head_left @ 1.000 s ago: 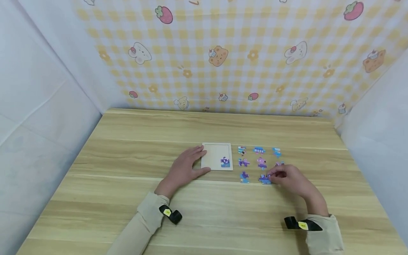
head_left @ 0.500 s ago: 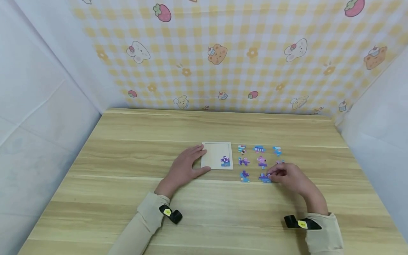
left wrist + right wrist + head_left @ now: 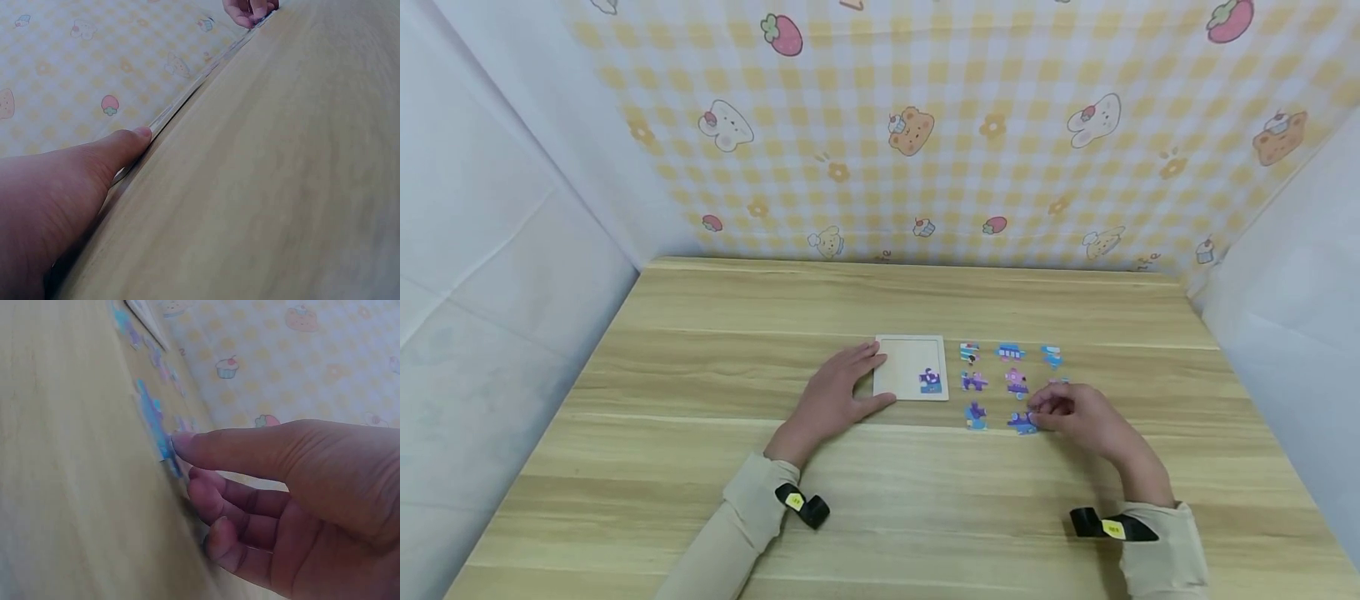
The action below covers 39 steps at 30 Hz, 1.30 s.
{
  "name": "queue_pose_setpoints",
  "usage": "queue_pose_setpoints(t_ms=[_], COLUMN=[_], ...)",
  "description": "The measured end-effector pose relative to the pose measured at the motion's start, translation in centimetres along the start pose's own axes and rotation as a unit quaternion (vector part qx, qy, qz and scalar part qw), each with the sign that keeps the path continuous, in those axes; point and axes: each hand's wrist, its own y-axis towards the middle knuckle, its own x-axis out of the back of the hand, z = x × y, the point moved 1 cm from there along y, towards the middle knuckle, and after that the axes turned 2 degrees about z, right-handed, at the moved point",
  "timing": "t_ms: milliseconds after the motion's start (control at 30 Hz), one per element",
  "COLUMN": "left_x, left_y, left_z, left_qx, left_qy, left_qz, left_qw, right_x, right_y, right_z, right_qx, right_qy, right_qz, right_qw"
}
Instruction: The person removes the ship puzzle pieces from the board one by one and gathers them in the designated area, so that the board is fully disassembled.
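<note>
A square, light wooden puzzle tray (image 3: 898, 368) lies mid-table, with one purple-and-blue puzzle piece (image 3: 930, 382) in its lower right corner. My left hand (image 3: 835, 396) rests at the tray's left side, fingers and thumb extended onto its edge; the thumb (image 3: 128, 147) shows in the left wrist view. At the right, my right hand (image 3: 1086, 421) pinches the right end of a purple-blue puzzle piece (image 3: 1021, 423) between thumb and curled fingers. In the right wrist view that piece (image 3: 152, 419) is blurred, its far end covered by the thumb.
Several loose puzzle pieces lie in rows right of the tray, among them a blue one (image 3: 1011, 352), a pink one (image 3: 1016, 381) and a purple one (image 3: 975, 415). My right hand partly covers another piece (image 3: 1059, 381). A checked cloth (image 3: 955, 183) hangs behind the table.
The puzzle piece under my right fingers has tilted slightly. Both hands stay almost where they were, and the other pieces and the tray lie as before.
</note>
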Motion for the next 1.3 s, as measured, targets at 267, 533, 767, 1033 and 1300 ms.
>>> queue_pose_setpoints(t_ms=[267, 533, 767, 1033, 1300], left_x=[0.0, 0.2, 0.0, -0.2, 0.2], left_y=[-0.1, -0.3, -0.2, -0.2, -0.3], left_z=[0.1, 0.2, 0.2, 0.1, 0.0], left_qx=[-0.003, -0.005, -0.009, -0.01, -0.012], left_qy=[0.003, -0.001, -0.002, -0.007, 0.0], left_qz=[-0.004, -0.003, -0.009, -0.008, -0.008], left_qw=[1.0, 1.0, 0.9999, 0.9999, 0.9999], right_x=[1.7, 0.6, -1.3, -4.7, -6.9], right_y=[-1.0, 0.3, 3.6, 7.5, 9.1], right_z=[1.3, 2.9, 5.1, 7.4, 8.9], right_qx=[0.048, 0.054, 0.072, 0.073, 0.054], right_qy=[-0.005, -0.022, -0.007, -0.002, -0.032], right_qz=[-0.069, -0.06, -0.042, 0.023, 0.065], right_qw=[0.9965, 0.9965, 0.9965, 0.9971, 0.9959])
